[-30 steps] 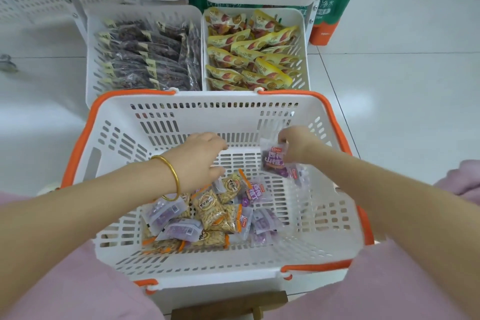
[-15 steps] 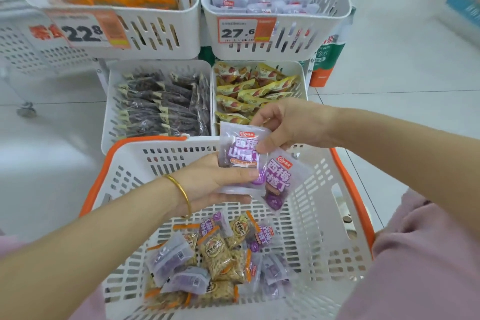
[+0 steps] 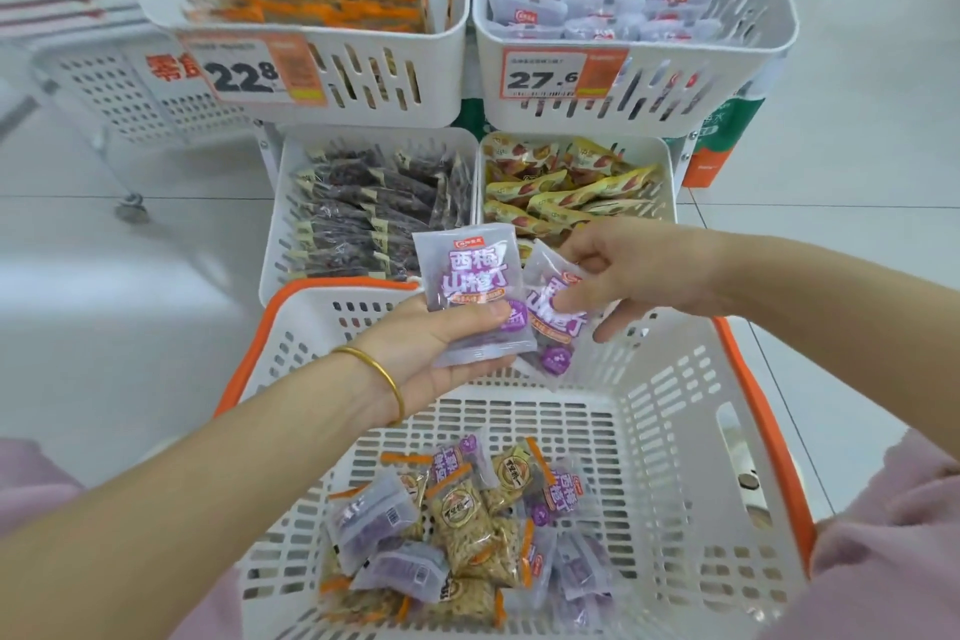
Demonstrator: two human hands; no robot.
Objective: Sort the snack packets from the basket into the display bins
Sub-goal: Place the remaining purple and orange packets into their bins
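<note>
My left hand (image 3: pixel 441 343) grips a pale purple snack packet (image 3: pixel 467 276) above the far rim of the white basket with orange trim (image 3: pixel 691 431). My right hand (image 3: pixel 623 270) pinches a second purple packet (image 3: pixel 553 327) just to the right of the first, overlapping it. Several purple and orange-edged seed packets (image 3: pixel 462 520) lie in a heap on the basket floor. Ahead stand the display bins: an upper right bin (image 3: pixel 727 68) with matching purple packets, priced 27.6, and an upper left bin (image 3: pixel 363 68) with orange packets.
Below those, a lower left bin (image 3: pixel 275 224) holds dark packets and a lower right bin (image 3: pixel 667 172) holds yellow ones. A wheeled white rack (image 3: pixel 130 94) stands at the left. A green and orange carton (image 3: pixel 722 135) sits behind the bins on the tiled floor.
Both hands came up out of the basket with purple packets. One packet passed into my left hand, and my right hand now holds the other beside it.
</note>
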